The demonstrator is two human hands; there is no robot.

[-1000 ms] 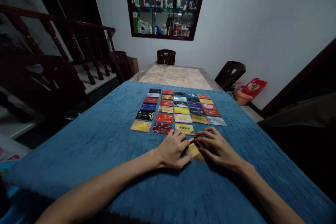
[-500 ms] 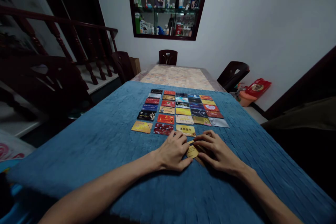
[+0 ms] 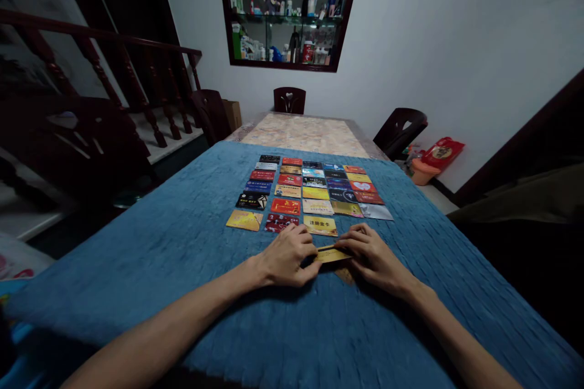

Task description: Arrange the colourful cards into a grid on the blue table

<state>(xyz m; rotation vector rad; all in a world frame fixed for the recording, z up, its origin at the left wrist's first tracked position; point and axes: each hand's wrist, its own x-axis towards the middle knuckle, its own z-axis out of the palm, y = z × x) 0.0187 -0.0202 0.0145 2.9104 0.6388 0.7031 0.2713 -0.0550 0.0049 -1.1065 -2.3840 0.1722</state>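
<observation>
Both of my hands rest on a blue cloth (image 3: 182, 255) that covers the near end of a table. Between them they pinch a gold card (image 3: 332, 253), lifted slightly and turned almost edge-on to me. My left hand (image 3: 286, 255) grips its left end with curled fingers. My right hand (image 3: 371, 255) holds its right end, and another gold card (image 3: 345, 275) lies partly under that hand. Just beyond my fingers lies a grid of several coloured cards (image 3: 310, 193), with a yellow card with dark characters (image 3: 320, 225) nearest.
The bare marbled table top (image 3: 305, 132) extends past the cloth. Dark chairs stand at the far end (image 3: 289, 99), the left (image 3: 210, 112) and the right (image 3: 399, 127). A stair railing (image 3: 109, 67) runs along the left. A wall shelf (image 3: 287, 9) holds bottles and a plush toy.
The gold card was tilted up between my hands; now it is flatter and edge-on. My hands have drawn slightly farther from me, toward the card grid.
</observation>
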